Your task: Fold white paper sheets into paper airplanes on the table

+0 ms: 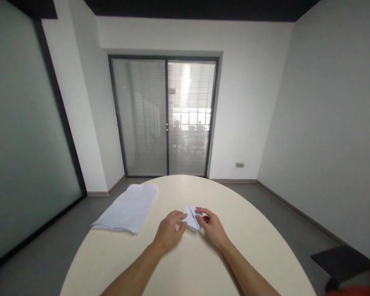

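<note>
A small piece of folded white paper [190, 218] lies near the middle of the round table, with a dark slit between its folds. My left hand [170, 231] grips its left edge between thumb and fingers. On the other side, my right hand [212, 227] has its thumb and index finger at the paper's right edge, the other fingers curled. The underside of the folded paper is hidden.
A stack of white paper sheets [128, 209] lies at the left on the cream table [179, 267]. Beyond the table stand glass doors with blinds [166, 117]. A dark chair [342, 261] is at the lower right.
</note>
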### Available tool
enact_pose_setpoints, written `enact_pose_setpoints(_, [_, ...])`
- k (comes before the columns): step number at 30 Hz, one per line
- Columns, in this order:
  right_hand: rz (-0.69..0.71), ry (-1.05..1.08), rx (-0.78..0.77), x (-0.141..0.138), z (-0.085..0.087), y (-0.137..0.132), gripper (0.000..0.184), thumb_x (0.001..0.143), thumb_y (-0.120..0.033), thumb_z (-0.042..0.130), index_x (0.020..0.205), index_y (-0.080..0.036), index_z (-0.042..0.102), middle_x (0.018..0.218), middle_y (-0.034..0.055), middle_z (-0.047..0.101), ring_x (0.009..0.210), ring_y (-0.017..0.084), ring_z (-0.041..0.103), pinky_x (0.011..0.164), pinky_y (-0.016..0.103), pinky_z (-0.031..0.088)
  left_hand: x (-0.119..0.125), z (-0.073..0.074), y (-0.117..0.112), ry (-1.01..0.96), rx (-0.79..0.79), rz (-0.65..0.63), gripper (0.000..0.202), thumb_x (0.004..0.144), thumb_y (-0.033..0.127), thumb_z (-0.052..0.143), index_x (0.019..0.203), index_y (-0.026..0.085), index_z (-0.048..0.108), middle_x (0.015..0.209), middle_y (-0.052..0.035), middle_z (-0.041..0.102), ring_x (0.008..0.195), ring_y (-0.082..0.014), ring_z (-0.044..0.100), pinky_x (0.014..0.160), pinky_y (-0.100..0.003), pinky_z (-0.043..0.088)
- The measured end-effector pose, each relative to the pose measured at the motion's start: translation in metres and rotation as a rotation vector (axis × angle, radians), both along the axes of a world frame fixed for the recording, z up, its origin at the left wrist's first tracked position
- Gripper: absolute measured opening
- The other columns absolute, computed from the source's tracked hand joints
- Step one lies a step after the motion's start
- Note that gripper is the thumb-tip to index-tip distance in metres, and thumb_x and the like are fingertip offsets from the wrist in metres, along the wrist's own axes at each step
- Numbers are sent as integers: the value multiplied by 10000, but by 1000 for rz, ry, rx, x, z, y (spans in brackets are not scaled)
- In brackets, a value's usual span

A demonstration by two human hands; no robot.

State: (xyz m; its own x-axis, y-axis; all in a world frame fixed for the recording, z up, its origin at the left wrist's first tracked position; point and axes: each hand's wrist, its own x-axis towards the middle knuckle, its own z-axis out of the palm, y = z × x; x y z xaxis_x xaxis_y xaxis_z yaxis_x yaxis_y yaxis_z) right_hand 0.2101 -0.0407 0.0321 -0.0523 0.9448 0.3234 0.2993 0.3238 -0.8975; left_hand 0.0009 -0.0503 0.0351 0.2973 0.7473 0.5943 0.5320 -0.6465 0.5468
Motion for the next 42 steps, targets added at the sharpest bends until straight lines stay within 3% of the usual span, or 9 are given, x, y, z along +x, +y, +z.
enact_pose_setpoints(2, [5, -37, -1, -2, 0, -1, 395, 810, -430, 633, 1109, -174, 667, 859, 49, 701, 618, 143, 539, 624, 280, 449, 0, 2, -1, -3, -7, 7, 179, 898, 219, 567, 1039, 240, 675, 1036, -33, 683, 1003, -199, 626, 923, -340, 494])
enact_pose_setpoints(8, [52, -50, 21, -8, 5, -6, 505, 754, -273, 652, 1250, -217, 570, 1039, 38, 644, 693, 137, 564, 679, 276, 466, -1, 1, 3, -29, -41, 20, 242, 883, 176, 558, 1113, 233, 603, 1042, -28, 671, 980, -193, 626, 897, -326, 487])
enact_pose_setpoints(10, [82, -63, 41, -8, 7, -8, 371, 789, -284, 636, 1150, -203, 610, 958, 28, 655, 742, 154, 577, 705, 275, 464, 0, 2, 2, -37, -37, 19, 301, 899, 186, 540, 1195, 231, 565, 1070, -35, 661, 984, -189, 622, 900, -325, 483])
enact_pose_setpoints(13, [129, -79, 73, -8, 9, -10, 168, 856, -337, 604, 936, -192, 633, 849, 16, 658, 775, 168, 579, 715, 267, 455, 0, 6, -1, 2, -9, -25, 196, 926, 205, 506, 1091, 232, 608, 1022, -28, 653, 968, -184, 612, 879, -307, 473])
enact_pose_setpoints(17, [160, -91, 82, -8, 11, -14, 181, 890, -369, 591, 920, -194, 631, 859, 19, 677, 808, 175, 597, 746, 269, 453, 1, 11, -4, 38, -35, -29, 132, 922, 200, 511, 963, 231, 632, 943, -10, 667, 902, -178, 620, 826, -286, 464])
enact_pose_setpoints(27, [169, -186, 94, -8, 17, -15, 365, 969, -481, 460, 962, -185, 673, 812, 12, 648, 750, 165, 541, 698, 266, 423, 2, 5, -1, 11, -122, 11, 223, 963, 290, 471, 1064, 229, 659, 979, -21, 718, 848, -175, 647, 797, -264, 472])
enact_pose_setpoints(35, [40, -396, 31, -6, 7, -13, 381, 941, -403, 480, 1253, -207, 575, 800, 20, 669, 716, 186, 595, 686, 287, 448, 1, 4, -2, 219, -179, 135, 292, 957, 289, 467, 1164, 234, 665, 963, -63, 706, 872, -211, 636, 789, -302, 471])
enact_pose_setpoints(38, [-6, -518, 122, -4, 6, -13, 443, 886, -303, 535, 1318, -211, 540, 973, 61, 686, 892, 207, 613, 827, 317, 464, 0, 1, 0, 268, -154, 148, 274, 922, 248, 512, 1151, 220, 661, 979, -66, 696, 910, -218, 619, 818, -315, 468])
enact_pose_setpoints(42, [67, -638, 216, -3, 11, -16, 331, 897, -251, 492, 1164, -211, 684, 1187, 96, 659, 1126, 239, 556, 1007, 363, 406, 0, 0, -1, 272, -53, 71, 283, 891, 209, 537, 1152, 206, 646, 1116, -73, 679, 1052, -231, 589, 955, -367, 445])
